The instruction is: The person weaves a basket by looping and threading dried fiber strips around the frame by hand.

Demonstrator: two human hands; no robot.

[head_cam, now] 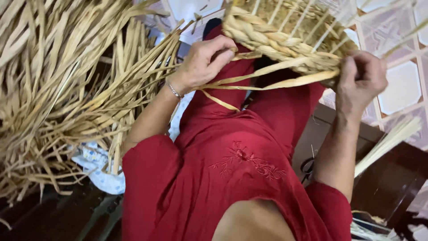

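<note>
Both hands work at a half-woven straw basket (285, 38) held above the lap. The left hand (203, 62), a bracelet (174, 90) on its wrist, pinches flat straw strands (267, 73) against the braided rim. The right hand (362, 78) is curled tight around the rim's far end, fingers gripping. A big heap of loose dried straw (58, 89) lies to the left; pale bundled stalks (388, 140) lie to the right over tiled floor (401, 87).

Half-woven straw basket (285, 38), raised, tilted
</note>
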